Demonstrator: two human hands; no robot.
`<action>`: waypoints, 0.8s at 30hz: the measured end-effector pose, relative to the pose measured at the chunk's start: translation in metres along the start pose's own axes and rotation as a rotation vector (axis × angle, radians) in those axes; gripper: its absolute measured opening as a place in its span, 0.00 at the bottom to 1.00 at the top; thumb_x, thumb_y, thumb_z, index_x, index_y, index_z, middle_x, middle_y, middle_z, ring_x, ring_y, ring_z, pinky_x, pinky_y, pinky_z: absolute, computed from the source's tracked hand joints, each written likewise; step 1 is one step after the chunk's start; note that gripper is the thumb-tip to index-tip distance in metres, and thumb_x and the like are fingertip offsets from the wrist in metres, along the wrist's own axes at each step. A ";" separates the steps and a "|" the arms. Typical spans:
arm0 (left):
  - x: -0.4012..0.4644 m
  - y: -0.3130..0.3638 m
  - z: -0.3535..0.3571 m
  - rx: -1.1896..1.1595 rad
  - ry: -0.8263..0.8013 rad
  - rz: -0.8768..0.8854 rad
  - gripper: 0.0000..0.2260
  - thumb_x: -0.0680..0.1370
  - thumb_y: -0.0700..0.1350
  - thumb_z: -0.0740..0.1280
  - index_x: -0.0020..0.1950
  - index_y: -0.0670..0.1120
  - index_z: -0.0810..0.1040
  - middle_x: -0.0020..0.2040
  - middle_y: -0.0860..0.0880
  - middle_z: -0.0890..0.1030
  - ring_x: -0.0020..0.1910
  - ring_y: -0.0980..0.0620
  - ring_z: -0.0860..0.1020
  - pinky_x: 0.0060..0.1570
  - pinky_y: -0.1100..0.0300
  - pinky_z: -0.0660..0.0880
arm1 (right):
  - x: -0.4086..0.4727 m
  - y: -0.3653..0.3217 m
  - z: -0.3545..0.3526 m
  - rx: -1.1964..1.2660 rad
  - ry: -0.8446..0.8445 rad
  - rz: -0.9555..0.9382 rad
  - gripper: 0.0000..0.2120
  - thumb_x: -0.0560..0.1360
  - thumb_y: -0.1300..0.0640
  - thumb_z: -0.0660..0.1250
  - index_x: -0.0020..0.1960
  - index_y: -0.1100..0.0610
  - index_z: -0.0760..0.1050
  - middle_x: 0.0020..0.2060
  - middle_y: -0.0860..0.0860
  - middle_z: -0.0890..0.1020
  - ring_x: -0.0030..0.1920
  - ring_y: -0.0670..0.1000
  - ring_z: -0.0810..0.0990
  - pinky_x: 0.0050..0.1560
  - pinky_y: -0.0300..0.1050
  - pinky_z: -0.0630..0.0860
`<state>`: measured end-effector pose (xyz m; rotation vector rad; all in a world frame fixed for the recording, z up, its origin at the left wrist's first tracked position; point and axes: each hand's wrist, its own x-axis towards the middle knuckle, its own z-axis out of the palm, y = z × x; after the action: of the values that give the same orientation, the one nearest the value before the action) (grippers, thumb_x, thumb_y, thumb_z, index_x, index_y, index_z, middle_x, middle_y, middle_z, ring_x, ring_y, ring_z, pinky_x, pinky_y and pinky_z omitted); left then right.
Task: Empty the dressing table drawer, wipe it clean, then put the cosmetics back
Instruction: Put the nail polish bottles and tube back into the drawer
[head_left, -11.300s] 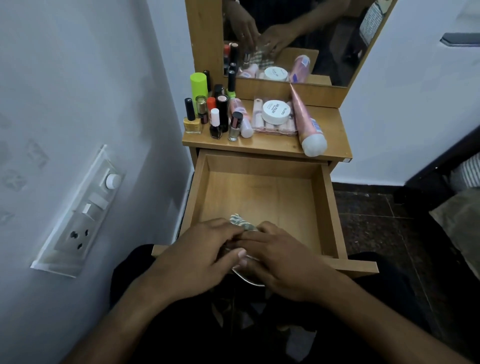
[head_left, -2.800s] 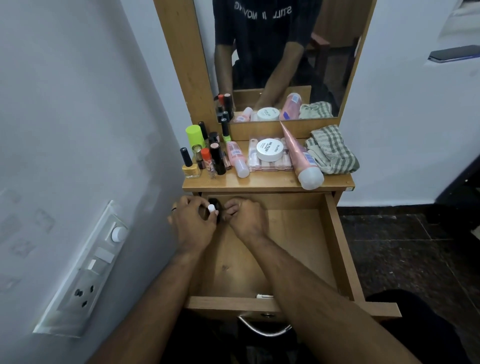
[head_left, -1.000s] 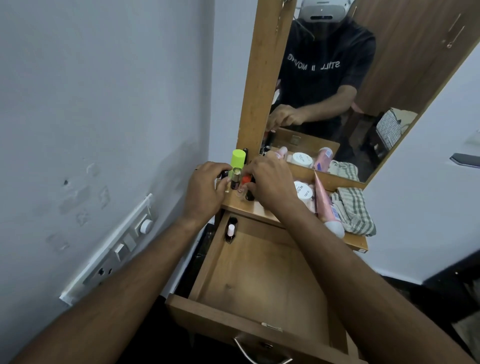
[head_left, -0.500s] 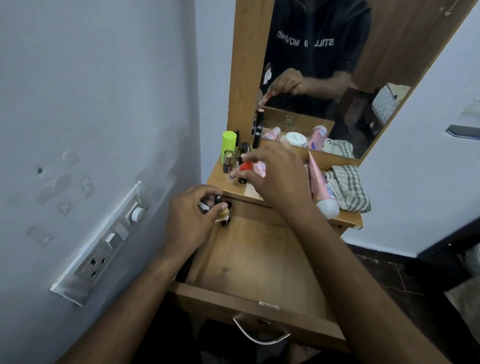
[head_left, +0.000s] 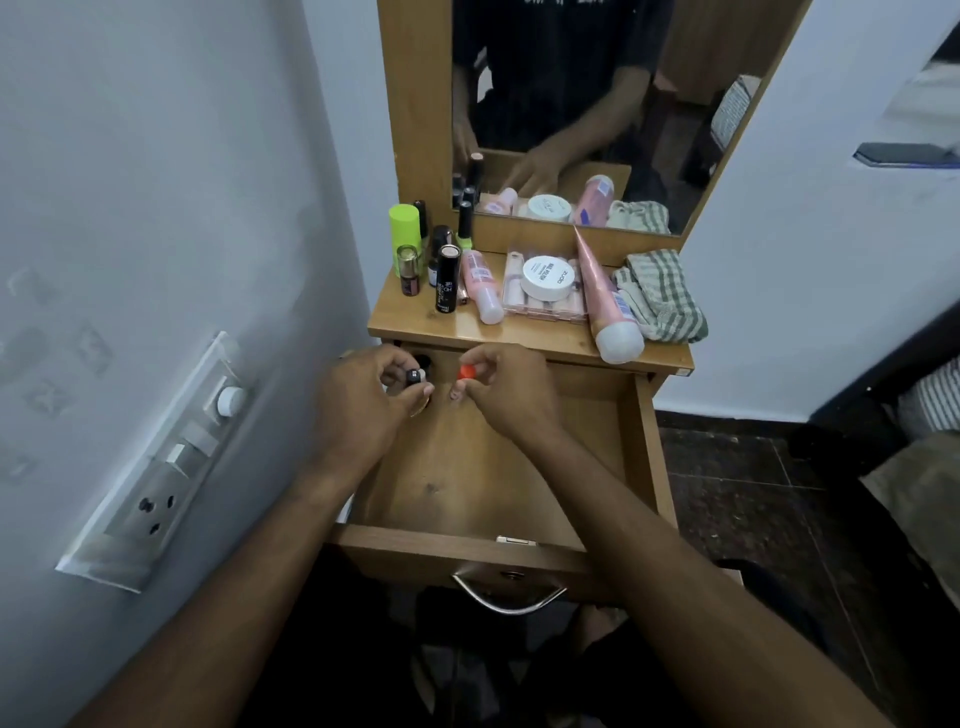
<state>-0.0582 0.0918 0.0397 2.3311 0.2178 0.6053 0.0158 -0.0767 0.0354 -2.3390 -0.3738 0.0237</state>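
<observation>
Drawer (head_left: 498, 483): pulled fully out below the dressing table top (head_left: 519, 332), wooden floor mostly bare toward the front. Left hand (head_left: 363, 400): reached to the back left corner of the drawer, fingers curled round a small black-capped bottle (head_left: 413, 375), thumb closing from below. Right hand (head_left: 511, 392): beside the left, near the back of the drawer, fingertips pinching a small orange-capped item (head_left: 466, 371), body of that item hidden by the fingers. Both forearms entering from the near edge, converging at the back of the drawer. Second dark item behind the left hand, under the tabletop lip, too shadowed to identify. Yellowish shape under the left thumb, mostly covered, not identifiable. On the tabletop: lime-green capped bottle (head_left: 404, 228), black tube (head_left: 447, 279), pink bottle lying flat (head_left: 483, 286), white round jar (head_left: 548, 277) on a clear case (head_left: 519, 301), long pink tube (head_left: 605, 296) overhanging the front edge, checked cloth (head_left: 662, 296) at the right end. Mirror (head_left: 561, 104) cut off at the top. Drawer's left side close to the wall (head_left: 156, 208); right side open to dark floor (head_left: 753, 493). Metal handle (head_left: 509, 597) on the drawer front, partly shaded.
</observation>
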 end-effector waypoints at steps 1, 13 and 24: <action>0.001 -0.001 0.002 0.009 -0.006 -0.010 0.08 0.68 0.47 0.80 0.43 0.51 0.84 0.38 0.59 0.80 0.39 0.63 0.78 0.37 0.68 0.72 | 0.001 0.001 0.007 -0.002 0.001 0.012 0.11 0.72 0.52 0.77 0.54 0.46 0.83 0.43 0.40 0.83 0.43 0.39 0.80 0.46 0.40 0.79; 0.008 -0.020 0.026 0.064 -0.011 -0.122 0.11 0.65 0.51 0.81 0.37 0.51 0.79 0.33 0.56 0.80 0.34 0.54 0.78 0.36 0.56 0.77 | 0.012 0.006 0.057 0.068 0.173 0.067 0.14 0.75 0.56 0.73 0.60 0.50 0.82 0.52 0.49 0.84 0.50 0.49 0.83 0.52 0.51 0.82; 0.008 -0.022 0.032 0.221 -0.034 -0.075 0.14 0.65 0.54 0.80 0.41 0.52 0.78 0.37 0.55 0.79 0.39 0.51 0.76 0.41 0.53 0.75 | 0.011 0.012 0.072 0.121 0.129 0.132 0.12 0.74 0.56 0.75 0.57 0.50 0.82 0.46 0.45 0.85 0.46 0.46 0.83 0.50 0.49 0.83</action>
<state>-0.0354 0.0914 0.0065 2.5306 0.3711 0.5262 0.0206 -0.0320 -0.0231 -2.2285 -0.1502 -0.0396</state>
